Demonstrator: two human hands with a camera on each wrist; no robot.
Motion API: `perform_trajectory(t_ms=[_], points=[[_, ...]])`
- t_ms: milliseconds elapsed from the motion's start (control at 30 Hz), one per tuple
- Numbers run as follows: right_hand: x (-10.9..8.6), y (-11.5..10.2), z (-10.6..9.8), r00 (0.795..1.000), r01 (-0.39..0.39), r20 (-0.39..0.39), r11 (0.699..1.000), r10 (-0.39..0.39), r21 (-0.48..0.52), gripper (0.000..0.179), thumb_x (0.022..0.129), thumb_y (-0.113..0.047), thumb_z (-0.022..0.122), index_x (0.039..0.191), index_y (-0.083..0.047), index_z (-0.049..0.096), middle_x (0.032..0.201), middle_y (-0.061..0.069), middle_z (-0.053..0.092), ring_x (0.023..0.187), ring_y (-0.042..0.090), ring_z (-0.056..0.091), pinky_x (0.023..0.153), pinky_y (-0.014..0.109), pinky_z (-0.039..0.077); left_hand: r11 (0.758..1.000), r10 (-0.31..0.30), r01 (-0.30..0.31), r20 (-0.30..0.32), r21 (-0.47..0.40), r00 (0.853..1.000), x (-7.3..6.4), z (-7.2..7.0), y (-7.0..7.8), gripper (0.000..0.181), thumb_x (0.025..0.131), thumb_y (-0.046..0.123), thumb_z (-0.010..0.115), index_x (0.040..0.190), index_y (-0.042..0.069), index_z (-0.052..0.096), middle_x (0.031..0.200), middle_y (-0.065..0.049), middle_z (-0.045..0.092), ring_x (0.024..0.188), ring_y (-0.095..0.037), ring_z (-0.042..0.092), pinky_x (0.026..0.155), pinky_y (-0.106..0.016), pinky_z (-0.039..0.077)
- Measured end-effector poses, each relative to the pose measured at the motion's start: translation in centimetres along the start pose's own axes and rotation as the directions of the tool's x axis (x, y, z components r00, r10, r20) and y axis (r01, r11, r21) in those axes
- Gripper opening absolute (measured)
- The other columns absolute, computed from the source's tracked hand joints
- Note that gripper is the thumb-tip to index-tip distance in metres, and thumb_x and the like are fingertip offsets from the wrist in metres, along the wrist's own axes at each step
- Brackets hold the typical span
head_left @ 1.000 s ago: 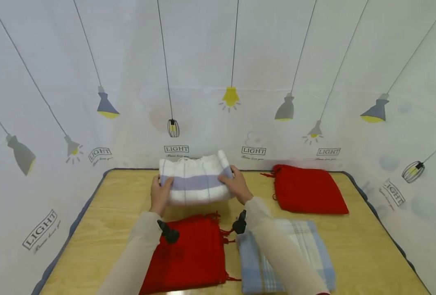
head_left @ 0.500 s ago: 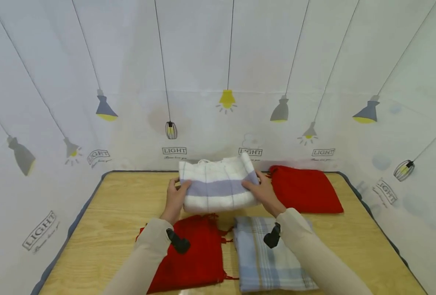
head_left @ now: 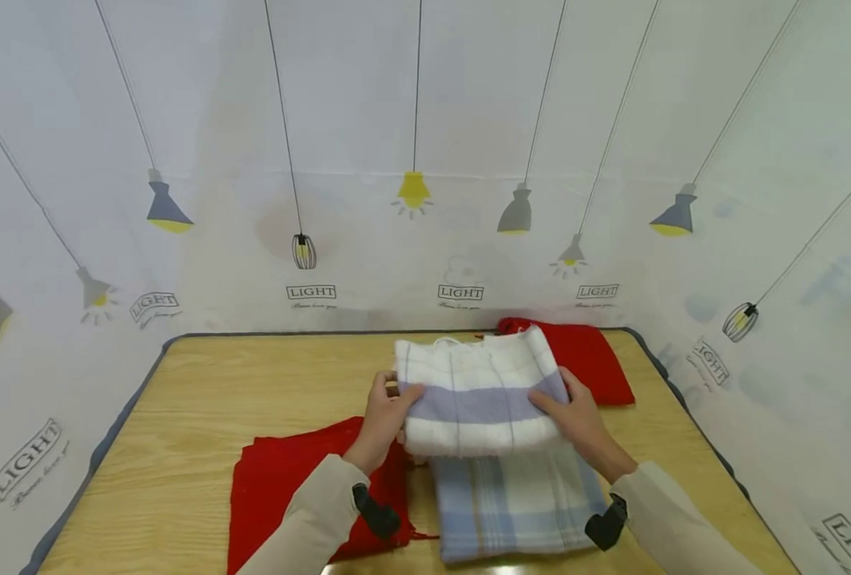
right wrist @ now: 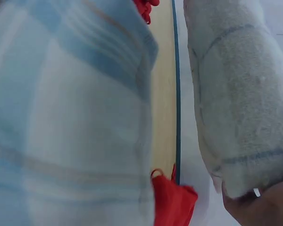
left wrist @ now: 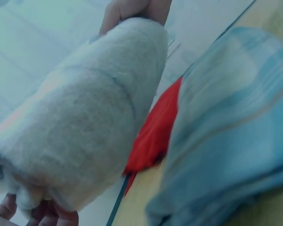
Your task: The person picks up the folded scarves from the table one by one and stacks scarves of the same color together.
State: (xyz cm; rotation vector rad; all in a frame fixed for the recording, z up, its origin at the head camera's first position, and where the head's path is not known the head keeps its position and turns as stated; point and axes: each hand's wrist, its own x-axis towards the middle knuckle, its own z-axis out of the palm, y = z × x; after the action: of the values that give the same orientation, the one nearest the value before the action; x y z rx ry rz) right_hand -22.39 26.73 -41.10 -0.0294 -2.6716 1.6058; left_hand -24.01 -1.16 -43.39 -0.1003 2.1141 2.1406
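A folded white cloth with a lavender band and thin check lines [head_left: 479, 399] is held up between both hands. My left hand [head_left: 385, 415] grips its left end, thumb on the front. My right hand [head_left: 576, 415] pinches the right end the same way. In the left wrist view the bundle [left wrist: 85, 103] looks thick and rolled, with fingertips [left wrist: 66, 217] under its near end. Below and nearer lies a folded light-blue and white plaid cloth [head_left: 518, 511], its far part overlapped by the held one in the head view.
A folded red cloth with fringe [head_left: 274, 487] lies front left, partly behind the left sleeve. Another red cloth [head_left: 598, 359] lies back right. The wooden table [head_left: 180, 415] ends at a white curtain printed with lamps [head_left: 353, 200].
Both hands have carried the white and lavender cloth rightward and nearer, from the back middle to over the far part of the plaid cloth. The head view has shifted slightly right.
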Motion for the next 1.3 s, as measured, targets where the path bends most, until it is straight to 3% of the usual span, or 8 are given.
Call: perform_trajectory(t_ms=[200, 433, 667, 900, 1033, 1300], points=[[-2.6, 1.5, -1.5, 1.0, -0.025, 0.0, 1.0, 0.025, -0.014, 0.05, 0.093, -0.025, 0.06, 0.135, -0.003, 0.041, 0.127, 0.017, 0.05, 0.108, 0.025, 0.05, 0.092, 0.037, 0.046, 1.0, -0.005, 0.004, 0.08, 0.014, 0.997, -2.0, 1.6, -1.0, 0.051, 0.09, 0.029, 0.064, 0.127, 0.005, 0.037, 0.111, -0.016, 0.047, 0.093, -0.026, 0.056, 0.069, -0.032, 0.051], [-4.3, 3.3, -2.6, 0.991, -0.128, 0.043, 0.992, 0.128, -0.017, 0.063, 0.095, -0.03, 0.058, 0.146, -0.006, 0.029, 0.142, 0.02, 0.041, 0.122, 0.032, 0.045, 0.101, 0.048, 0.042, 1.0, -0.004, 0.006, 0.134, -0.015, 0.991, -3.2, 2.9, -2.3, 0.049, 0.089, 0.023, 0.065, 0.124, 0.004, 0.036, 0.106, -0.013, 0.046, 0.088, -0.022, 0.05, 0.063, -0.028, 0.045], [-4.4, 4.7, -2.2, 0.983, -0.176, 0.057, 0.984, 0.177, -0.023, 0.066, 0.094, -0.03, 0.06, 0.146, -0.006, 0.029, 0.143, 0.021, 0.041, 0.124, 0.033, 0.045, 0.101, 0.046, 0.042, 1.0, -0.025, 0.024, 0.112, 0.014, 0.993, -3.3, 3.1, -3.9, 0.048, 0.088, 0.023, 0.065, 0.123, 0.005, 0.037, 0.108, -0.013, 0.048, 0.093, -0.024, 0.05, 0.069, -0.029, 0.047], [-4.0, 6.5, -2.0, 0.971, -0.233, 0.04, 0.972, 0.234, -0.023, 0.072, 0.093, -0.037, 0.06, 0.148, -0.005, 0.027, 0.146, 0.022, 0.038, 0.126, 0.035, 0.044, 0.105, 0.051, 0.038, 0.999, 0.016, -0.02, 0.088, 0.049, 0.996, -2.9, 4.1, -6.4, 0.046, 0.088, 0.021, 0.065, 0.121, 0.001, 0.04, 0.106, -0.014, 0.049, 0.091, -0.023, 0.051, 0.073, -0.031, 0.046], [-3.9, 8.3, -1.7, 0.959, -0.277, 0.052, 0.96, 0.278, -0.033, 0.079, 0.091, -0.042, 0.061, 0.149, -0.005, 0.024, 0.147, 0.022, 0.036, 0.128, 0.037, 0.042, 0.106, 0.054, 0.035, 0.995, -0.015, 0.006, 0.092, 0.097, 0.996, -3.0, 4.5, -7.3, 0.05, 0.087, 0.025, 0.066, 0.122, 0.002, 0.04, 0.109, -0.014, 0.051, 0.095, -0.024, 0.052, 0.077, -0.035, 0.046], [-3.9, 8.3, -1.6, 0.958, -0.274, 0.061, 0.958, 0.279, -0.088, 0.078, 0.091, -0.043, 0.06, 0.147, -0.001, 0.027, 0.144, 0.025, 0.038, 0.126, 0.038, 0.044, 0.103, 0.054, 0.038, 0.992, -0.052, 0.039, 0.108, 0.118, 0.993, -3.3, 4.4, -7.0, 0.056, 0.087, 0.026, 0.067, 0.128, 0.0, 0.038, 0.121, -0.016, 0.051, 0.105, -0.027, 0.053, 0.086, -0.042, 0.048]])
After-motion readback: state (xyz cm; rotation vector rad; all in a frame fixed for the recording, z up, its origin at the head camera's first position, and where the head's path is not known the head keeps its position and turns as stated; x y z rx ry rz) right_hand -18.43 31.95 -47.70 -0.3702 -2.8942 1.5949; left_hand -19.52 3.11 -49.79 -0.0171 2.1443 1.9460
